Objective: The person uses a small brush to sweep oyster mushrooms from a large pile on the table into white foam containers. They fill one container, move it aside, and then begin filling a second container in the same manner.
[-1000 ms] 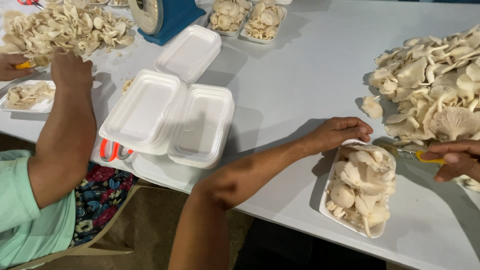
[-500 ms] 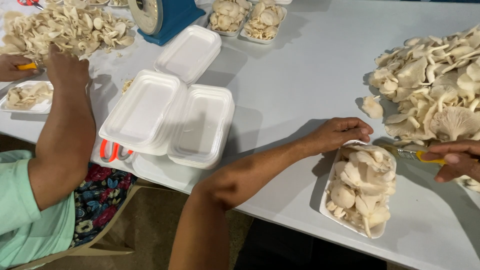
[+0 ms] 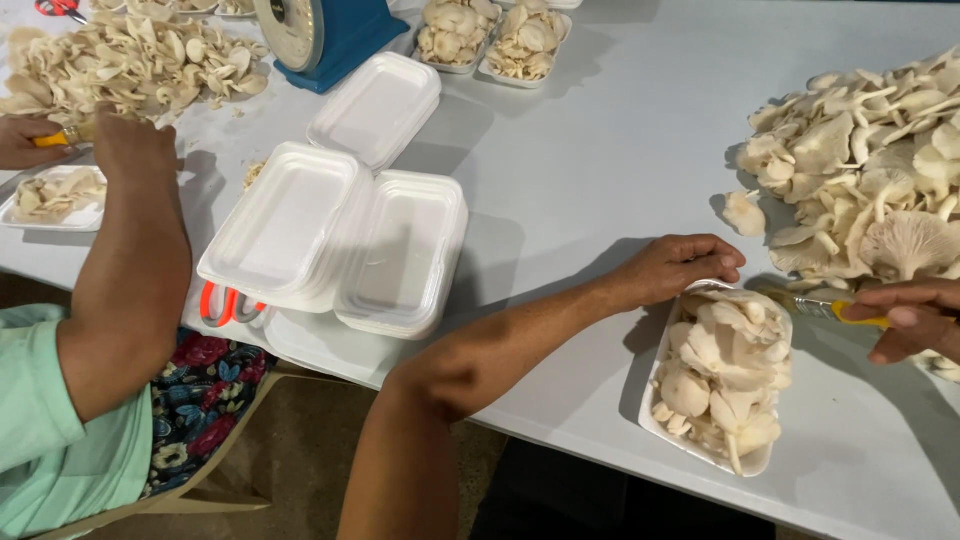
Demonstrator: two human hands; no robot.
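My left hand (image 3: pixel 680 265) curls over the far rim of a white foam tray (image 3: pixel 655 400) heaped with oyster mushrooms (image 3: pixel 725 370), near the table's front edge. My right hand (image 3: pixel 915 318) is just right of the tray and grips a small knife (image 3: pixel 830 310) with a yellow handle, its blade pointing left toward the tray. A big pile of loose oyster mushrooms (image 3: pixel 870 170) lies just beyond both hands.
Empty white foam trays (image 3: pixel 340 240) are stacked mid-table, with red-handled scissors (image 3: pixel 225 305) partly under them. A blue scale (image 3: pixel 325 35) and filled trays (image 3: pixel 490 40) stand at the back. At the left a co-worker's arm (image 3: pixel 130 260) reaches to another mushroom pile (image 3: pixel 130 65).
Both my hands stay where they were. The co-worker's hand at the left has shifted only slightly by the mushroom pile.
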